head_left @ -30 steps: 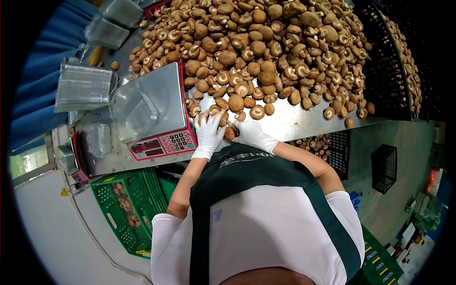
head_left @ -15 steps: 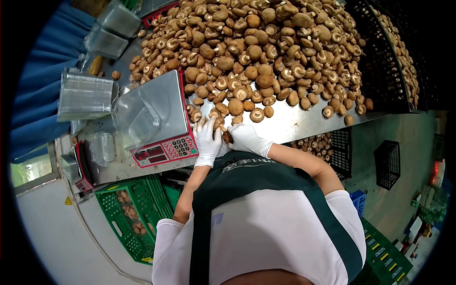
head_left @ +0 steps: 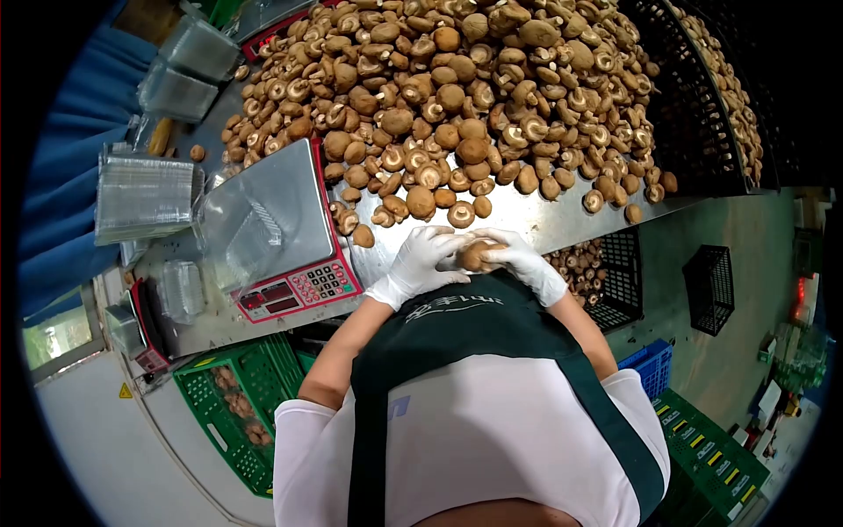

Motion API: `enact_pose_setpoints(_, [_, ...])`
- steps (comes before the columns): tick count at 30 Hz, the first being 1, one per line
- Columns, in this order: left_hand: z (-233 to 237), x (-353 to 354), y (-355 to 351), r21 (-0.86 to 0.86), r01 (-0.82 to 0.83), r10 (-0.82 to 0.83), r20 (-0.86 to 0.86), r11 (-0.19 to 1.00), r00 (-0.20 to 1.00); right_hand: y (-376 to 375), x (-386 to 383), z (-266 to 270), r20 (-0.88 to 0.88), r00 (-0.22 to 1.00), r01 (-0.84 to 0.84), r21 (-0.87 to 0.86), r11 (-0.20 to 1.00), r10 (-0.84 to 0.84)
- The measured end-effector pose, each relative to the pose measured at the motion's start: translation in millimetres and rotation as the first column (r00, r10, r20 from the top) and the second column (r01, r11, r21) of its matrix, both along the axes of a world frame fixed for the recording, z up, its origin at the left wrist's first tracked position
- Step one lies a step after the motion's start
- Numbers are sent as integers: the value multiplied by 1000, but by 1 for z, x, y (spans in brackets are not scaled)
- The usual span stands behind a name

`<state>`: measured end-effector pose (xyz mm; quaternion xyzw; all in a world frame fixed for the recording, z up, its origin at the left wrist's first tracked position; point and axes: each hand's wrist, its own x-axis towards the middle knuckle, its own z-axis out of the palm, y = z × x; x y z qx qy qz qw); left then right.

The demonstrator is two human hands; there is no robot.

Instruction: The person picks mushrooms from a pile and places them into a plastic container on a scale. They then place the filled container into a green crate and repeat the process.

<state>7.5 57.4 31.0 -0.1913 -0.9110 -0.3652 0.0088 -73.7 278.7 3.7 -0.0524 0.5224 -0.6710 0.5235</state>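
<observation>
In front of my apron, a brown shiitake mushroom [head_left: 479, 257] is held between my two white-gloved hands at the table's near edge. My right hand [head_left: 522, 261] grips it from the right, fingers over its top. Curled around its left side is my left hand [head_left: 425, 263], thumb below and fingers above; exactly where those fingertips touch is partly hidden. Just beyond lie loose mushrooms [head_left: 461, 213] at the front of a large heap [head_left: 492, 88]. A red-framed weighing scale [head_left: 272, 206] with clear plastic trays on its plate stands left of my left hand.
Stacked clear trays [head_left: 145, 198] sit at the far left, beside a second scale [head_left: 145, 325]. A black crate of mushrooms [head_left: 702, 105] borders the heap on the right. Below the table are a green crate [head_left: 233, 413] holding packed mushrooms and another black crate [head_left: 619, 277].
Both hands have moved right and drawn back from the mushrooms beside the scale. A mushroom now shows between them, cap visible. The view has shifted slightly.
</observation>
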Motion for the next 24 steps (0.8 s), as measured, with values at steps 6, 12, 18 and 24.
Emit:
enact_pose_setpoints(6, [-8, -41, -28, -304, -407, 396, -99, 861, 913, 114, -17, 39, -432, 806, -47, 633, 772, 404])
enact_pose_setpoints(12, [-43, -36, -66, -258, -595, 543, -249, 761, 802, 97, -20, 38, -588, 661, 328, 785, 526, 466])
enact_pose_setpoints(18, [-44, -5, -71, -146, -675, 629, -266, 723, 731, -43, -30, 22, -930, 211, 367, 361, 857, 301])
enact_pose_setpoints(24, [-46, -11, -39, -283, -529, 499, -176, 800, 849, -120, -39, -39, -822, -168, 342, 469, 814, 544])
